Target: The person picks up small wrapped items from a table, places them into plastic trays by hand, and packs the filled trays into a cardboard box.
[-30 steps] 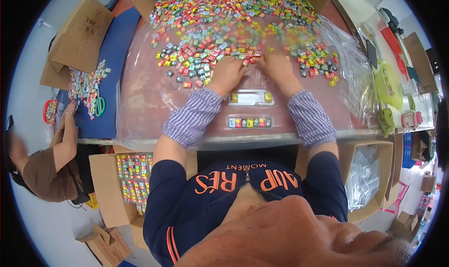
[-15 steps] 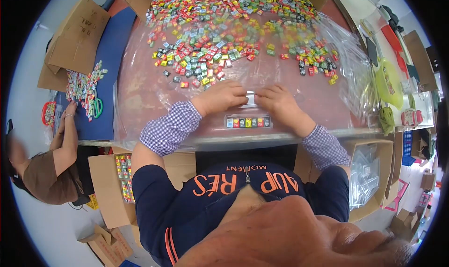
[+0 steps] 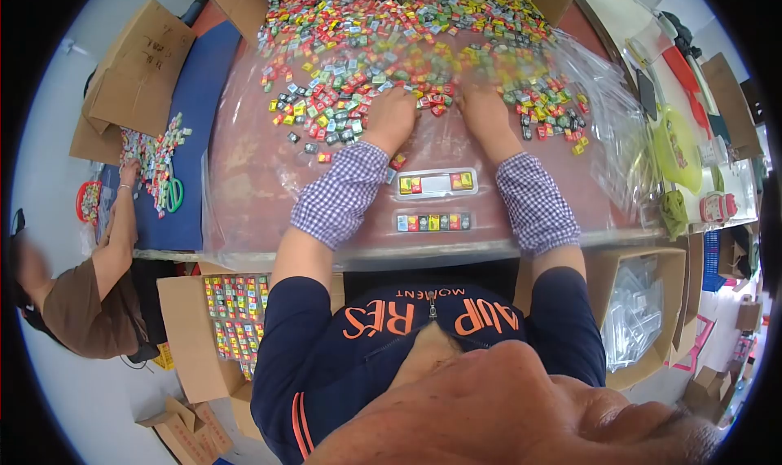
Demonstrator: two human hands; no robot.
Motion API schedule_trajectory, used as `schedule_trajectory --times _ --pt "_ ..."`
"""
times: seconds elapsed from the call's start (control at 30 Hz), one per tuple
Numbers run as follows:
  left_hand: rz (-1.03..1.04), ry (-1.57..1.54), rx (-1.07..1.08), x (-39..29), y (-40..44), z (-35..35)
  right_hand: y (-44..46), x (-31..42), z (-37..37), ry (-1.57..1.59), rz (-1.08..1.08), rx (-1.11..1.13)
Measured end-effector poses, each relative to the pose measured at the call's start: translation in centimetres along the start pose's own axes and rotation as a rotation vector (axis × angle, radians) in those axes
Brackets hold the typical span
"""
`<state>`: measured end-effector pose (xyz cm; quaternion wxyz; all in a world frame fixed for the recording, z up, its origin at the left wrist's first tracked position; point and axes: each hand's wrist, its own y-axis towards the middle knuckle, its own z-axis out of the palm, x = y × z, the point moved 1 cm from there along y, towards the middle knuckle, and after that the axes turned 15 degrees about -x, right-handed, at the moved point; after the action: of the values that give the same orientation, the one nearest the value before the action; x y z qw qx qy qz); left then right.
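My left hand (image 3: 393,119) reaches into the near edge of a heap of small printed square pieces (image 3: 334,110), its fingers bent down and mostly hidden. To its right, my right hand (image 3: 486,119) touches the same heap, fingertips blurred among the pieces. Between my forearms lies a clear plastic tray (image 3: 437,184) with a few pieces at each end and a bare middle. Nearer to me, a second tray (image 3: 433,221) holds a full row of pieces.
Plastic film (image 3: 603,114) covers the table. A carton of packed rows (image 3: 238,318) stands below left, and a carton of clear trays (image 3: 634,318) below right. At the left, a co-worker (image 3: 98,277) reaches to another heap beside green-handled scissors (image 3: 174,194).
Both hands have moved forward from the nearer tray to the heap. The tray they were on now lies uncovered, with pieces at its two ends. The co-worker's arm has shifted forward.
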<state>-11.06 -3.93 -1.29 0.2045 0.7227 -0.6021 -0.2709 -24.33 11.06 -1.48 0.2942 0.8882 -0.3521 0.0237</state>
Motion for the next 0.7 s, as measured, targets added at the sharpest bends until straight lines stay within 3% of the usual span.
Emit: schedule_trajectory --times 0.13,0.17,0.23,0.33,0.47,0.6,0.7 --pt "-0.086 0.044 0.088 -0.3 -0.1 0.0 -0.8 -0.5 0.8 0.039 -0.091 -0.149" --pt "-0.043 -0.015 0.02 -0.1 -0.9 -0.5 -1.4 -1.2 0.6 0.036 -0.086 -0.144" --pt "0.04 -0.128 -0.119 -0.8 -2.2 -2.9 -3.2 -1.6 -2.1 0.314 -0.174 -0.128" --pt "0.073 -0.343 -0.09 -4.2 -5.4 -6.1 -6.6 0.6 -6.9 0.547 -0.275 -0.012" --pt "0.221 -0.365 -0.028 -7.0 -8.2 -6.4 -10.4 3.5 -8.8 0.491 -0.417 0.172" --pt "0.279 -0.314 0.114 -6.6 -8.1 -8.1 -11.5 2.8 -9.9 0.335 -0.558 -0.1" --pt "0.322 -0.372 0.137 -5.2 -8.7 -7.1 -10.3 -1.9 -9.3 0.396 -0.399 0.206"
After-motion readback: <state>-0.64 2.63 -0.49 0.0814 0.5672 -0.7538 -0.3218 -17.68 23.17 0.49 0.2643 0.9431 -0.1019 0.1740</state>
